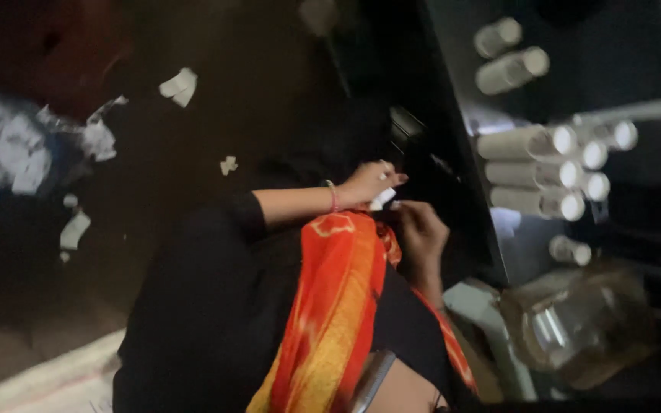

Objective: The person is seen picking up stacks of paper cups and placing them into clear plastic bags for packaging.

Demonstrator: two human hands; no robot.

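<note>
Paper scrap (382, 198), small, white and flat, sits pinched between the two hands at about the middle of the view, just right of centre. The left hand (369, 182) comes in from nine o'clock on a bare forearm with a thin pinkish bangle (333, 196) at the wrist; its fingers curl down onto the scrap's upper edge. The right hand (421, 233) rises from five o'clock, fingers bent and closed against the scrap's lower edge, so both hands grip it, touching each other there. The picture is dim and blurred, so I cannot tell the scrap's exact outline.

An orange and yellow scarf (334, 306), soft and draped in folds, hangs from the hands toward six o'clock over black clothing (193, 306).

At three o'clock a stack of pale cylindrical rolls (545, 172) lies on its side, matte sides and bright round ends; two more rolls (510, 57) lie at one o'clock. A clear, glossy plastic container (575, 325) sits at four o'clock. Torn white paper bits (179, 86) are strewn over the dark floor (193, 168) from nine to eleven o'clock.
</note>
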